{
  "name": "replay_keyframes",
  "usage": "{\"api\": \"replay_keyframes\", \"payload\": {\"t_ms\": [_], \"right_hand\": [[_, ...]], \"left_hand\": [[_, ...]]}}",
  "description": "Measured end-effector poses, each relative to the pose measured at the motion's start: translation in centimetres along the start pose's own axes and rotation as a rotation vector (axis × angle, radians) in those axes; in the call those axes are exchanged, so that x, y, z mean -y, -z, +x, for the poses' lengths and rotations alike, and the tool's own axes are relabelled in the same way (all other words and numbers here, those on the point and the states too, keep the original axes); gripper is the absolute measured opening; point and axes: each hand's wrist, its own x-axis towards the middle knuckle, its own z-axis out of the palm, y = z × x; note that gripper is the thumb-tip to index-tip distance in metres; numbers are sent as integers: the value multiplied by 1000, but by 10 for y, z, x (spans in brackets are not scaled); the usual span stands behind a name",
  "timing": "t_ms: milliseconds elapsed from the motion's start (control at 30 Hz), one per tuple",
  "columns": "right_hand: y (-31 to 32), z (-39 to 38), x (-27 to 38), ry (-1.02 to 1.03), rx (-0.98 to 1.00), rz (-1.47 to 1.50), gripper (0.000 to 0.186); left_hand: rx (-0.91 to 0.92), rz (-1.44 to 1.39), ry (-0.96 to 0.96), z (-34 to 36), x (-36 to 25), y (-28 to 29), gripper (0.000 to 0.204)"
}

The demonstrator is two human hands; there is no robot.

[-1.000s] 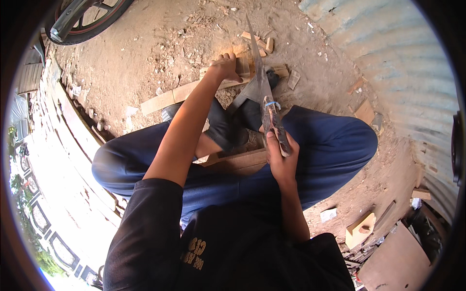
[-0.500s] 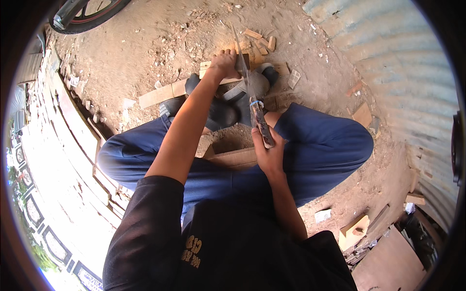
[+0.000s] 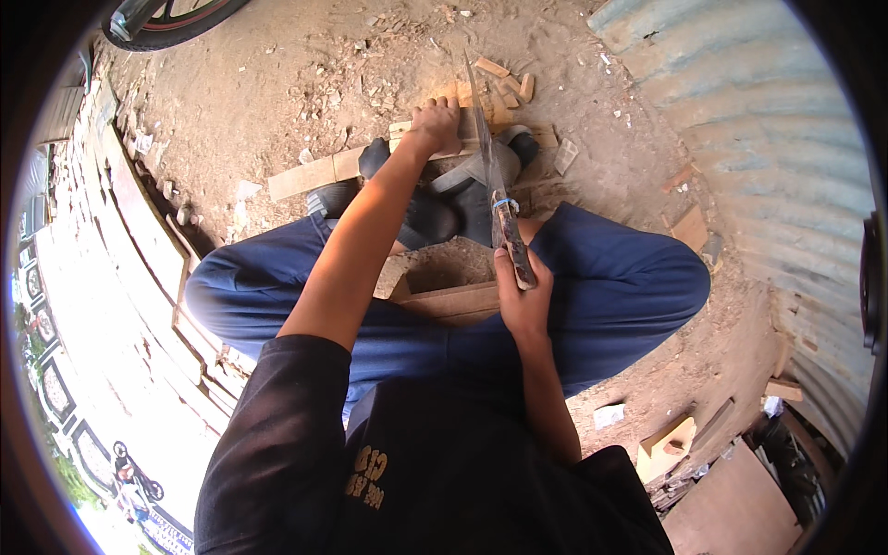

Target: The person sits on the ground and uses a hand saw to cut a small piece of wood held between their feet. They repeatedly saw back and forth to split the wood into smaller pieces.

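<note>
My right hand (image 3: 525,294) is closed round the dark, worn handle of a handsaw (image 3: 505,236), whose thin blade points away from me. The blade crosses beside a short piece of wood (image 3: 470,128) lying over my feet. My left hand (image 3: 436,128) presses and grips that wood just left of the blade, arm stretched out. Its fingertips curl over the far side and are partly hidden. Exactly where the teeth meet the wood is hard to make out. My feet, in dark footwear (image 3: 433,220), sit under and behind the wood.
Small offcuts (image 3: 511,88) and sawdust lie beyond the blade. A longer wooden strip (image 3: 303,179) rests left of my feet, and a wooden piece (image 3: 458,301) lies between my legs. Corrugated metal sheeting (image 3: 749,139) stands at right; a wheel (image 3: 171,23) is at far left.
The saw and my right hand have shifted slightly right and back toward me, and the blade's angle has changed a little. My left hand stays on the wood.
</note>
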Motion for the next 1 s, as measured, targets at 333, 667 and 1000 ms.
{"api": "replay_keyframes", "payload": {"t_ms": [333,667,1000], "right_hand": [[-20,19,-7,71,63,-136,13],[-22,7,-13,139,-44,-25,12],[-17,9,-4,70,-13,-40,12]], "left_hand": [[28,-5,-38,8,5,-5,78],[96,8,-51,10,6,0,89],[5,-15,-42,8,6,-5,84]]}}
